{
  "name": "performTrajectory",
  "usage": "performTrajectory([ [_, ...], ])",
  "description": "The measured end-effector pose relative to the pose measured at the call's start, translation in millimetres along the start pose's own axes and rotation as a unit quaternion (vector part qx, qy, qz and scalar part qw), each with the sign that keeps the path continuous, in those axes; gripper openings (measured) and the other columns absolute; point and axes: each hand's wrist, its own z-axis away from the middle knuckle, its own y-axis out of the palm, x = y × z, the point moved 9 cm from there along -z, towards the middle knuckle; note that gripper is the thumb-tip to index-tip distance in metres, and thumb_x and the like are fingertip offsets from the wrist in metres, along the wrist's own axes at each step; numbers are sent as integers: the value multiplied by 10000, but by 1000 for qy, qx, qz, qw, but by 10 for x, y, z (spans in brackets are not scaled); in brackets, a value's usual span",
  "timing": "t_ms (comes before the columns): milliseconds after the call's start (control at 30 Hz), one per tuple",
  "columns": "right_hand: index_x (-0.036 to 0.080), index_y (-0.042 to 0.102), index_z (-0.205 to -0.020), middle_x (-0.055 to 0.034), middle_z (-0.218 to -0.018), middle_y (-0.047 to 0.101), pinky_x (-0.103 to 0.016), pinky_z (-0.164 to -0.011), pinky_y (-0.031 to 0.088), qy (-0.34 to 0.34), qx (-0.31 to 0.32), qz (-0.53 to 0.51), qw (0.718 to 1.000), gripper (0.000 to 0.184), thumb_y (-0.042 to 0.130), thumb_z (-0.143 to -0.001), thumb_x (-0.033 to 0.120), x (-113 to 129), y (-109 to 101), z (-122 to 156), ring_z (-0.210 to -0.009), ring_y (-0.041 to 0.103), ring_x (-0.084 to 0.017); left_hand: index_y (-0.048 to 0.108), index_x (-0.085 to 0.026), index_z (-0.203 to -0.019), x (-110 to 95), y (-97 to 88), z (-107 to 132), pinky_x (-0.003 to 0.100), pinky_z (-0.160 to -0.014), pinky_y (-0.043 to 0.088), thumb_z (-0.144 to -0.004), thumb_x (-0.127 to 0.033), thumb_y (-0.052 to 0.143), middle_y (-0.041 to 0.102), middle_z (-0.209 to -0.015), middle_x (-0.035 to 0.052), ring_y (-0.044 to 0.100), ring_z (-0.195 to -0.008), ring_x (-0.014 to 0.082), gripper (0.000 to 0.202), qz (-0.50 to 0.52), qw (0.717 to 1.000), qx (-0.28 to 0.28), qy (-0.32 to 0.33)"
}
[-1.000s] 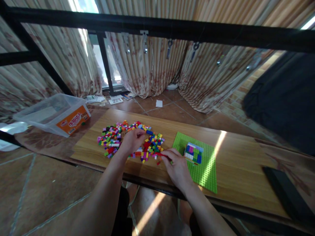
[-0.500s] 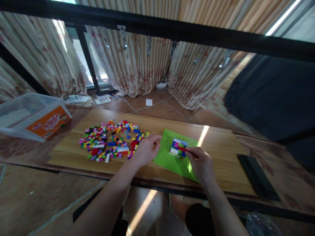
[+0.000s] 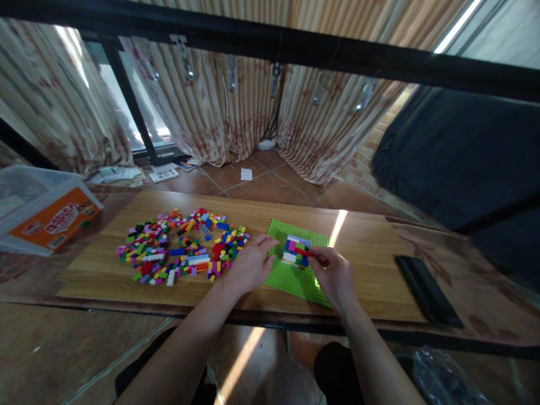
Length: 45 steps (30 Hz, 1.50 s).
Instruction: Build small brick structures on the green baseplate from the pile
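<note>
Between my hands lies a green baseplate (image 3: 287, 278), bearing a small block of toy bricks (image 3: 291, 256) in white, blue, magenta and green. My right hand (image 3: 335, 274) pinches a long red brick (image 3: 304, 252) by its right end, over the top of the built block; whether it touches the bricks below I cannot tell. At the plate's left edge is my left hand (image 3: 252, 263), its fingers apart and nothing visible in them. A wide spread of loose bricks (image 3: 154, 253) in many colours lies to the left of that hand.
A clear plastic box (image 3: 50, 211) with an orange label stands at the far left. A long black object (image 3: 428, 291) lies at the table's right end. Across the back runs a dark metal bar (image 3: 270, 42), with striped curtains (image 3: 236, 112) behind it.
The view has shifted, so the table sits further left. My right hand still holds the red brick over the block. My left hand's fingers have opened and reach closer to the block.
</note>
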Motion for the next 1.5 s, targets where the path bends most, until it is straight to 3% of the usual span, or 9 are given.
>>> performTrajectory([
  [267, 167, 699, -913, -79, -847, 732, -318, -659, 539, 66, 14, -71, 995, 284, 669, -731, 383, -265, 50, 16, -703, 666, -183, 602, -172, -1129, 10, -41, -7, 353, -982, 481, -845, -116, 486, 610, -1139, 80, 584, -1073, 203, 312, -12, 1000, 4, -7],
  [433, 185, 719, -874, -61, -837, 727, -336, -711, 539, 51, 22, -49, 997, 249, 653, -746, 387, -211, 51, 11, -730, 662, -188, 607, -194, -1116, 20, -36, 0, 349, -955, 494, -840, -117, 490, 611, -1133, 72, 594, -1054, 202, 309, -21, 1000, 7, -10],
  [967, 193, 722, -829, -50, -784, 723, -312, -657, 516, 28, 10, 5, 1000, 216, 629, -770, 378, 2, -47, 1, -685, 649, -185, 610, -183, -1120, 88, -49, 5, 337, -922, 503, -841, -115, 479, 614, -1128, 78, 608, -1019, 194, 316, -16, 1000, 12, -21],
  [1067, 194, 717, -835, -47, -757, 714, -296, -612, 507, 16, -5, 12, 1000, 233, 624, -785, 402, 100, -114, 27, -642, 634, -174, 623, -190, -1096, 147, -164, -1, 333, -916, 503, -847, -115, 469, 633, -1085, 73, 611, -1016, 192, 303, -28, 999, -8, -28],
  [1200, 207, 707, -848, -40, -801, 713, -296, -635, 513, -17, 0, -30, 999, 216, 619, -808, 400, 334, -42, 121, -676, 641, -169, 632, -172, -1089, 369, -492, 28, 333, -888, 507, -842, -160, 507, 661, -1061, 79, 634, -954, 195, 277, -59, 993, -59, -85],
  [1367, 228, 704, -879, -28, -860, 702, -288, -678, 506, -89, 97, -26, 991, 174, 575, -860, 342, 728, 428, 303, -719, 634, -154, 671, -159, -1012, 791, -943, 202, 319, -854, 514, -818, -161, 513, 710, -974, 75, 658, -890, 197, 250, -77, 973, -124, -178],
  [1500, 217, 694, -900, -28, -828, 693, -287, -684, 482, -122, 128, 34, 984, 172, 542, -884, 297, 879, 735, 376, -716, 630, -159, 712, -168, -908, 1021, -1058, 344, 304, -775, 527, -775, -132, 525, 731, -862, 64, 673, -802, 203, 232, -88, 962, -116, -230],
])
